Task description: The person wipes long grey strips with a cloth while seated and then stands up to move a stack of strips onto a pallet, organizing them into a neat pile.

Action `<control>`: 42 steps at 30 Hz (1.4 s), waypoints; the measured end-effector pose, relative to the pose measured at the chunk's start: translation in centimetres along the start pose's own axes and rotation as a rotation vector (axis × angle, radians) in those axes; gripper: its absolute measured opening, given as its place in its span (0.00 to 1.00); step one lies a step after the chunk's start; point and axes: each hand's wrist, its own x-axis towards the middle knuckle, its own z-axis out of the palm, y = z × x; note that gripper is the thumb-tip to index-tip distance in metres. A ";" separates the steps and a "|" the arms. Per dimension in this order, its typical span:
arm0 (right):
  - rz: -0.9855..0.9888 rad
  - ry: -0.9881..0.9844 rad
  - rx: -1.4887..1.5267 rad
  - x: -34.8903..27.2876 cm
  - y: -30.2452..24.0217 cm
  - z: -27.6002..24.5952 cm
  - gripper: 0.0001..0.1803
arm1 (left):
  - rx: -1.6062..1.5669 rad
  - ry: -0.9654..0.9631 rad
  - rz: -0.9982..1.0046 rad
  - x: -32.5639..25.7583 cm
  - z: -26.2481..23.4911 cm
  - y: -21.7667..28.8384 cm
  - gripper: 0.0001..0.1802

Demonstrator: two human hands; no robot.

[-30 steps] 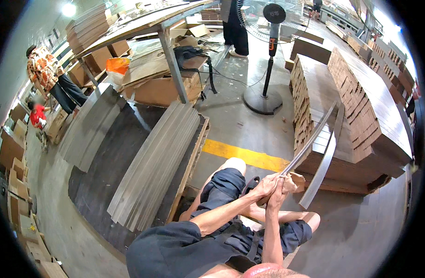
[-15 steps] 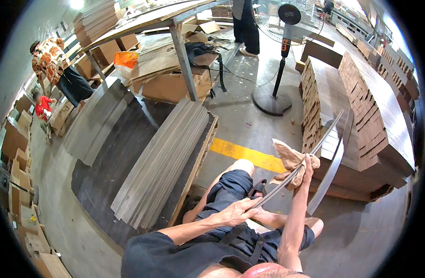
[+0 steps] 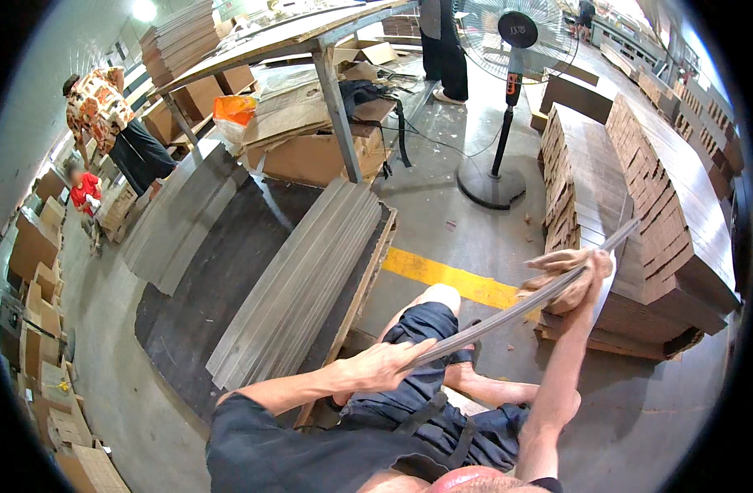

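A long, thin grey strip (image 3: 495,325) slants across my lap, its far end up to the right. My left hand (image 3: 389,364) is closed on the near end of it. Farther along the strip, my right hand (image 3: 595,271) grips a crumpled tan cloth (image 3: 560,264) pressed against the strip. A pale flat piece shows just beyond my right hand, mostly hidden by it. To my left, a row of similar grey strips (image 3: 298,283) lies on a dark board (image 3: 208,279).
Tall stacks of brown-edged boards (image 3: 668,214) stand to my right. A black pedestal fan (image 3: 501,156) is ahead, near a yellow floor line (image 3: 450,278). A wooden table (image 3: 335,107), cartons (image 3: 298,156) and grey sheets (image 3: 188,209) lie farther left. Other people (image 3: 105,115) are in the background.
Both hands have moved: the left one left and slightly up, the right one right and up, with the cloth. The strip lies flatter and its broad side shows more. The view has shifted slightly.
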 end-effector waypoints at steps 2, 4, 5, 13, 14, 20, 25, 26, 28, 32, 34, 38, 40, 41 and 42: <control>-0.099 0.082 -0.030 6.6 -3.7 -5.5 0.27 | 0.016 0.004 0.055 -2.0 -0.2 0.1 0.37; -0.290 -0.127 -0.068 9.3 -6.8 -9.3 0.21 | 0.050 0.008 0.041 -3.5 -0.3 -0.4 0.38; -0.333 -0.238 -0.084 9.9 -7.6 -9.6 0.20 | 0.071 0.013 0.022 -4.3 -0.5 -0.6 0.38; -0.305 -0.560 0.384 6.0 -7.2 -2.7 0.21 | -0.564 -0.334 -0.186 -5.5 -2.2 -1.2 0.20; -0.314 -0.432 0.390 3.9 -7.4 -1.4 0.21 | -0.773 -0.361 -0.264 -5.9 -1.5 -1.8 0.23; -0.905 -0.070 -0.408 5.8 -7.4 -6.8 0.21 | -1.157 -0.619 -0.333 -6.0 -1.7 -4.1 0.25; -0.197 -0.399 0.638 5.2 -8.0 -6.2 0.24 | -1.257 -0.679 -0.350 -5.5 -1.3 -4.2 0.24; -0.074 -0.488 0.726 2.5 -7.3 -3.0 0.18 | -1.263 -0.673 -0.328 -5.2 -1.4 -4.1 0.23; 0.090 -0.614 0.819 -2.3 -4.7 1.9 0.13 | -1.256 -0.669 -0.268 -2.9 -1.6 -2.8 0.23; -0.217 -0.431 0.285 -1.0 5.4 -2.2 0.18 | -1.211 -0.586 -0.100 4.6 -0.8 -1.5 0.25; -0.234 -0.252 0.092 -2.4 7.2 -1.0 0.21 | -1.169 -0.517 -0.063 7.9 -1.4 -0.3 0.27; -0.233 -0.285 -0.019 -3.2 2.7 2.8 0.30 | -0.492 0.305 0.089 11.9 -2.2 1.1 0.20; -0.312 -0.322 -0.089 -3.3 0.2 4.7 0.26 | -0.564 0.584 0.145 12.3 -4.2 3.1 0.16; -0.341 -0.317 -0.129 -3.4 -0.6 5.9 0.24 | -0.540 0.712 0.227 12.7 -5.2 3.7 0.17; -0.401 -0.313 -0.242 -4.3 -2.1 7.6 0.20 | -0.562 0.724 0.288 13.1 -6.4 5.5 0.21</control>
